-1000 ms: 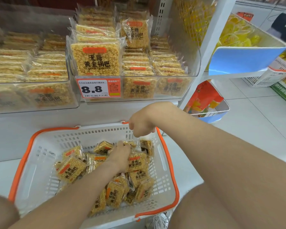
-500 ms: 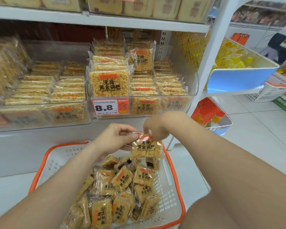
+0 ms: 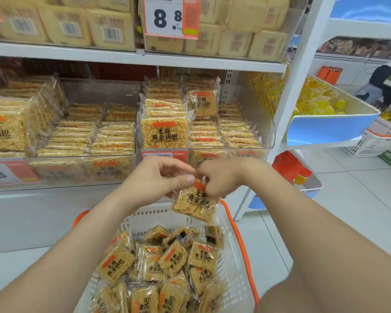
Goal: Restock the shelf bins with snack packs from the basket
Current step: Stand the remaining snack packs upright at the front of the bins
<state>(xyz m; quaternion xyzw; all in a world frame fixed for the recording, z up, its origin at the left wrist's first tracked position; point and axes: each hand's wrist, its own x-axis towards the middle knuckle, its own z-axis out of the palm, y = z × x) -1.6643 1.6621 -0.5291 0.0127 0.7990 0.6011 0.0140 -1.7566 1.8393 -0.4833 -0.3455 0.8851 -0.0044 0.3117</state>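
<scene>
Both hands hold one snack pack (image 3: 195,203), a clear wrapper of golden rice crisp with an orange label, above the basket. My left hand (image 3: 155,179) pinches its top edge with thumb and fingers. My right hand (image 3: 215,178) grips the same top edge from the right. The white basket with orange rim (image 3: 239,251) sits below, holding several similar packs (image 3: 167,263). Directly behind the hands is a clear shelf bin (image 3: 266,134) stacked with the same packs, one pack (image 3: 164,132) standing upright at its front.
A second clear bin (image 3: 81,163) of packs stands to the left on the same shelf. An upper shelf (image 3: 145,57) carries pale packs and an 8.8 price tag (image 3: 169,16). A white upright (image 3: 300,71) and a blue tray of yellow cups (image 3: 332,125) stand right. Tiled floor lies right.
The view has tilted upward. Both hands have lifted the pack higher above the basket, nearer the front of the shelf bin.
</scene>
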